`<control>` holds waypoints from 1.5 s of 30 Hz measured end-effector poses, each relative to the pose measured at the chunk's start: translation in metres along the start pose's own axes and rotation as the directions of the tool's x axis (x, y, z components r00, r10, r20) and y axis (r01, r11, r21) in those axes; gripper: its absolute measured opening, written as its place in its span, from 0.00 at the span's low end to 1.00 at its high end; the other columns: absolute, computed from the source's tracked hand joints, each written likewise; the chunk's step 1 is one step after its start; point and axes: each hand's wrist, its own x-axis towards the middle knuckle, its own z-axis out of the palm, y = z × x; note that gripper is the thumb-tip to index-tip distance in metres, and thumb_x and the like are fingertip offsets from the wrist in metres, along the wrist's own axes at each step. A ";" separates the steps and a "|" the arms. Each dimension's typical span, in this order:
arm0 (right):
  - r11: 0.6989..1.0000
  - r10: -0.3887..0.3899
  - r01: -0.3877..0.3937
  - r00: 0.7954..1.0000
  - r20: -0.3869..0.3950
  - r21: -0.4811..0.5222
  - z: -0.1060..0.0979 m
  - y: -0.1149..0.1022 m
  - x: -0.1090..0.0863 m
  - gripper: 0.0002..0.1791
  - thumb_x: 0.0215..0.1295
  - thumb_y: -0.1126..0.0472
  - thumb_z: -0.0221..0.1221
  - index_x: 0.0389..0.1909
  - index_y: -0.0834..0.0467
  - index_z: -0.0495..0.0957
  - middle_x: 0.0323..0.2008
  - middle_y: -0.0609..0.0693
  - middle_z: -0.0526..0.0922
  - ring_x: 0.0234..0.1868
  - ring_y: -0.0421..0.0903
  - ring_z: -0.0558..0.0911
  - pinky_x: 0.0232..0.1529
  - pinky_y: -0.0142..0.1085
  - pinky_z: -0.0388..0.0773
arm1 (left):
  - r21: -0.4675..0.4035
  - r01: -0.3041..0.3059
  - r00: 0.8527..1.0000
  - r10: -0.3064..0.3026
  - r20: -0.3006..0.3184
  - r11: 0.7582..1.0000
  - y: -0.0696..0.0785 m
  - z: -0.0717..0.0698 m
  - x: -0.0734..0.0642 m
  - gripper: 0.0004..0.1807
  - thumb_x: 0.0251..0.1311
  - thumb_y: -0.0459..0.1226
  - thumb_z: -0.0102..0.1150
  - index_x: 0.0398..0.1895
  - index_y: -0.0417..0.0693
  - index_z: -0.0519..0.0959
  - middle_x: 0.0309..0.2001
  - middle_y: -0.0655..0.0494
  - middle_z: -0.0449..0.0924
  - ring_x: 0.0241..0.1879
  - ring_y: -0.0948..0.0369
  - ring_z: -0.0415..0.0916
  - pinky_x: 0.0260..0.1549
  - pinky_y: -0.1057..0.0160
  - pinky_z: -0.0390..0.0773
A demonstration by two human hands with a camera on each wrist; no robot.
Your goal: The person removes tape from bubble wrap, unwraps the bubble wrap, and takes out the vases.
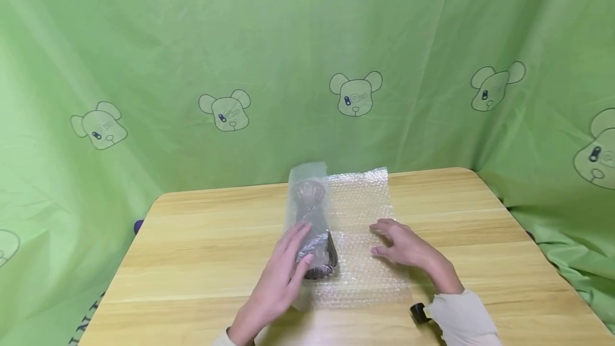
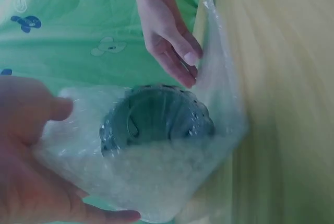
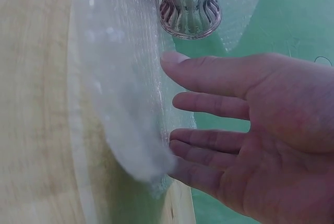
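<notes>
Worktop [image 1: 192, 250] on both sides of bubble wrap [image 1: 362, 239], wrap reaching past the far edge, wrapped vase [image 3: 190, 7] at lower centre, left hand's [image 1: 275, 288] extended fingers over it, right hand's [image 1: 410, 247] fingers loosely parted, right of it

A light wood-grain tabletop [image 1: 192, 250] with rounded far corners stands before a creased green fabric backdrop [image 1: 288, 31], which also hangs along both sides; outlined bear heads [image 1: 355, 97] are printed across it. Something purple [image 1: 138, 226] shows at the tabletop's left edge, dark lettering [image 1: 86, 318] nearer the viewer
</notes>
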 end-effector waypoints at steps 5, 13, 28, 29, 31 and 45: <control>1.000 -0.002 0.002 1.000 -0.002 -0.004 0.001 0.000 0.000 0.32 0.64 0.58 0.69 0.65 0.70 0.73 0.67 0.77 0.67 0.68 0.75 0.66 0.68 0.69 0.63 | -0.094 0.020 0.989 -0.033 -0.142 0.995 -0.008 -0.007 0.001 0.32 0.78 0.42 0.49 0.81 0.45 0.56 0.79 0.48 0.57 0.77 0.51 0.55 0.74 0.43 0.58; 1.000 -0.003 0.003 1.000 0.001 0.000 0.002 0.000 0.000 0.32 0.64 0.58 0.69 0.65 0.69 0.73 0.67 0.76 0.67 0.68 0.75 0.66 0.68 0.69 0.62 | -0.163 0.104 0.964 -0.140 -0.224 0.981 -0.020 -0.023 0.000 0.40 0.74 0.31 0.49 0.83 0.45 0.43 0.82 0.46 0.45 0.79 0.49 0.46 0.76 0.42 0.51; 1.000 -0.004 0.004 1.000 0.004 0.000 -0.001 -0.003 0.002 0.32 0.64 0.58 0.69 0.65 0.69 0.73 0.68 0.76 0.67 0.68 0.75 0.66 0.68 0.68 0.63 | -0.296 0.262 0.909 -0.338 -0.243 0.918 -0.053 -0.048 -0.015 0.43 0.66 0.21 0.40 0.83 0.49 0.45 0.82 0.45 0.42 0.80 0.44 0.41 0.76 0.36 0.44; 1.000 -0.007 0.007 1.000 0.003 -0.003 -0.001 -0.003 0.002 0.32 0.64 0.58 0.69 0.65 0.69 0.73 0.67 0.76 0.67 0.68 0.75 0.67 0.67 0.68 0.64 | -0.279 0.271 0.910 -0.340 -0.239 0.921 -0.057 -0.049 -0.017 0.43 0.65 0.21 0.40 0.83 0.49 0.46 0.82 0.45 0.42 0.80 0.45 0.40 0.76 0.37 0.43; 1.000 -0.006 0.006 1.000 0.000 -0.003 -0.001 -0.003 0.002 0.32 0.64 0.58 0.69 0.65 0.69 0.73 0.67 0.76 0.67 0.68 0.75 0.67 0.67 0.68 0.64 | -0.261 0.284 0.911 -0.345 -0.227 0.923 -0.063 -0.053 -0.022 0.41 0.65 0.21 0.40 0.82 0.46 0.48 0.82 0.43 0.45 0.80 0.45 0.42 0.76 0.37 0.44; 1.000 -0.002 0.003 1.000 -0.009 0.023 0.000 0.005 0.001 0.31 0.65 0.60 0.68 0.66 0.70 0.73 0.68 0.76 0.66 0.70 0.75 0.64 0.69 0.69 0.60 | -0.432 0.430 0.845 -0.522 -0.117 0.793 -0.088 -0.094 -0.052 0.34 0.70 0.22 0.31 0.80 0.41 0.49 0.77 0.33 0.47 0.60 0.33 0.71 0.38 0.56 0.89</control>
